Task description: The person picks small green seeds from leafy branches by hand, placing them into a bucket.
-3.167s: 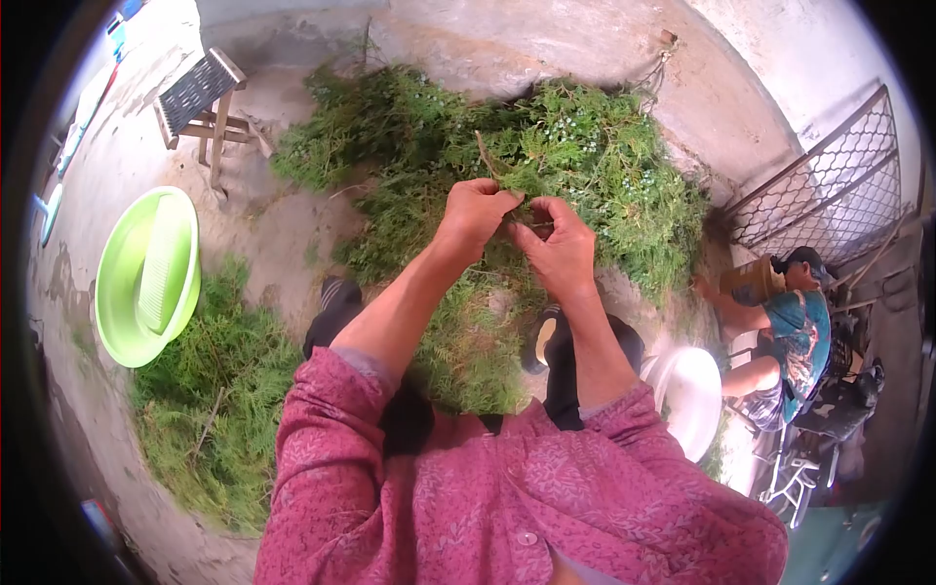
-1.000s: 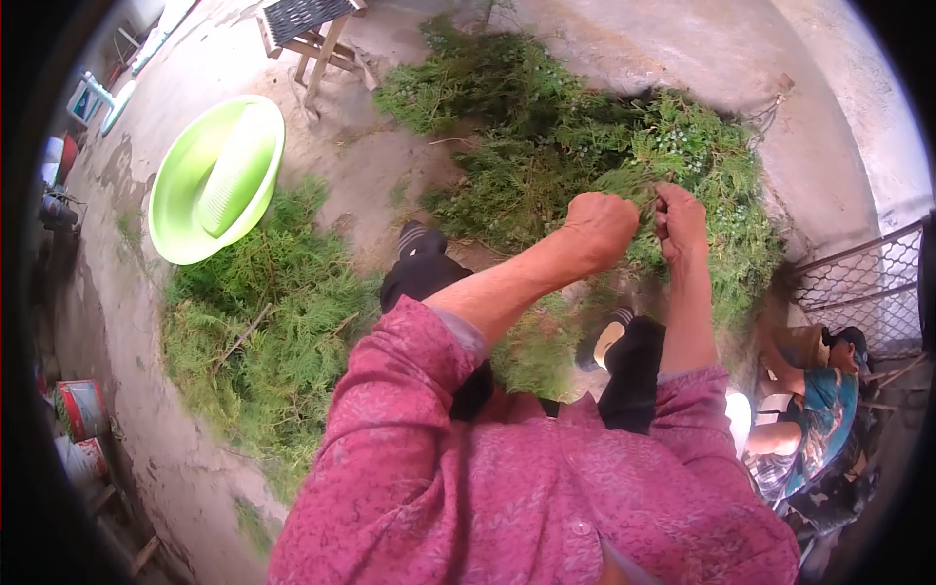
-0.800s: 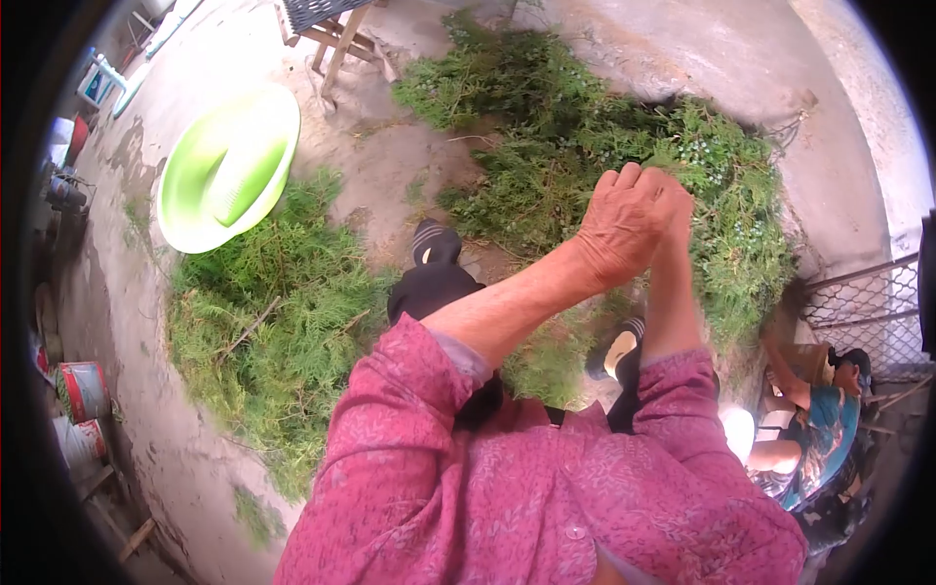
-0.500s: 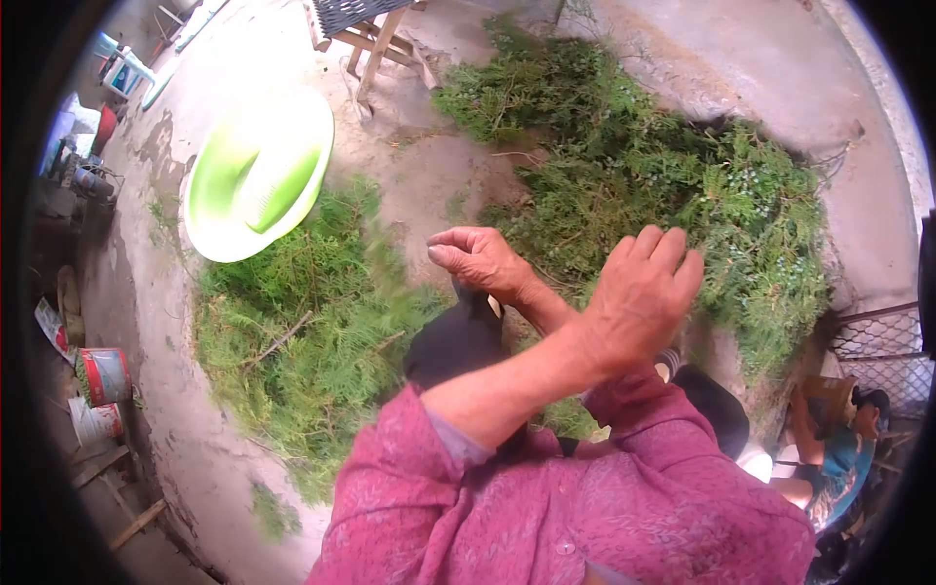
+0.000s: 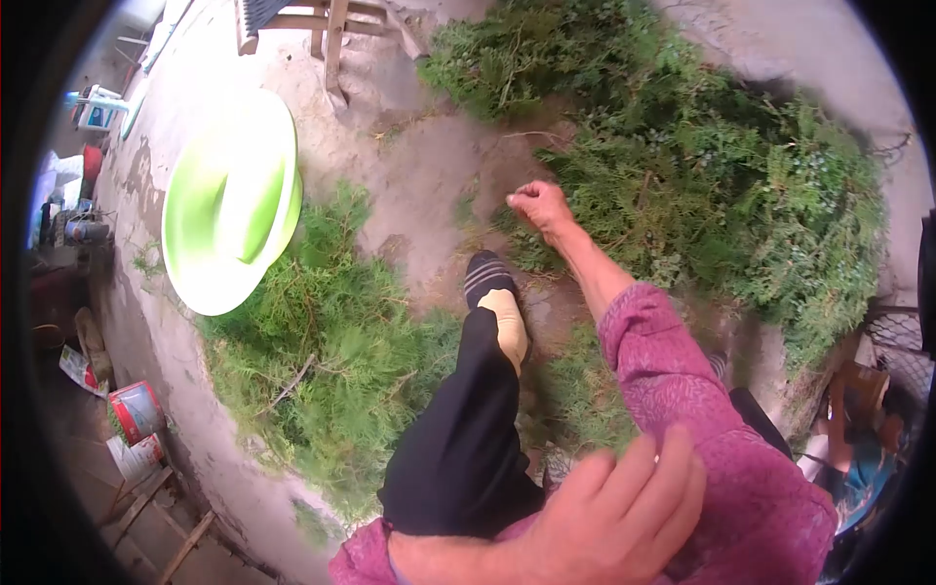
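My right hand (image 5: 542, 207) reaches forward on a bare arm, beside the left edge of a large heap of green conifer branches (image 5: 673, 185). Its fingers are curled together with the thumb, and nothing shows in them. Low in the view and close to my body is my left hand (image 5: 624, 507), back upward. Its fingers are loosely bent with gaps between them, slightly blurred, and nothing shows in it. A second, smaller heap of green sprigs (image 5: 331, 351) lies to the left of my leg. Some sprigs (image 5: 585, 390) also lie between my legs.
A bright green plastic basin (image 5: 195, 234) rests tilted against the left heap. At the top stands a wooden-legged stool (image 5: 336, 49). Red and white buckets (image 5: 136, 409) and wooden sticks line the left side. My foot in a dark striped shoe (image 5: 485, 276) is on the concrete floor.
My forearms were crossed and are now apart. The right hand has moved forward and right towards the large heap; the left has drawn back to my body. A blurred sprig above the left heap is gone.
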The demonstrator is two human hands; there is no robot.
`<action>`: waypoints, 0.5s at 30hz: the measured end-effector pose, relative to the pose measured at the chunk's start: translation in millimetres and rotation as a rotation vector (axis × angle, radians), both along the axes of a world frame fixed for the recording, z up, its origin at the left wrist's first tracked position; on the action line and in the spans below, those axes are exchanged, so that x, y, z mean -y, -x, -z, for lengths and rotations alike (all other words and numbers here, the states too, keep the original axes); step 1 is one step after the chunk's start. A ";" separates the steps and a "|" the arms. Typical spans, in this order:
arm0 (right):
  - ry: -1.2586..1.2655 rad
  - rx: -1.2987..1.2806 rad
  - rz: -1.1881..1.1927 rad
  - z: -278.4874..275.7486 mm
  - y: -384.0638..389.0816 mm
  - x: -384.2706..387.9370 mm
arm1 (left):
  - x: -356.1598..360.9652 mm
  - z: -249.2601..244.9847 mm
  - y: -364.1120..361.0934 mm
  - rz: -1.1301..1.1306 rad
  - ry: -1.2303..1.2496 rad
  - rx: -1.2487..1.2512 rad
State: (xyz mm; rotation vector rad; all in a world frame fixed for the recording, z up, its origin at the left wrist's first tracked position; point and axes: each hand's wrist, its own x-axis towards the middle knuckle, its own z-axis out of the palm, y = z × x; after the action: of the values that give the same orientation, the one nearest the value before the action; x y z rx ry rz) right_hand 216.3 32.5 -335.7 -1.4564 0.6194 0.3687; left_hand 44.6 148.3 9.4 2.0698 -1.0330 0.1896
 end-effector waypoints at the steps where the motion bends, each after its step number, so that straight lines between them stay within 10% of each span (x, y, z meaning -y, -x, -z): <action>1: 0.105 0.038 -0.042 16.4 -12.0 -0.4 | 0.9 1.4 -4.1 -0.054 0.010 -0.035; 8: 0.703 0.209 -0.225 57.8 -59.6 -21.9 | 4.6 14.8 -35.9 -0.160 -0.152 -0.128; 15: 0.777 0.157 -0.251 70.2 -56.8 -26.4 | 10.9 22.5 -42.0 -0.152 -0.269 -0.228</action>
State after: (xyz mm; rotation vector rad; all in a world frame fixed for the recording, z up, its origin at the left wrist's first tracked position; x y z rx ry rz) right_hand 273.1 58.9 -405.9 -2.2958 0.4678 0.2049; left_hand 86.6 137.3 -13.1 2.3505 -0.7965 -0.1149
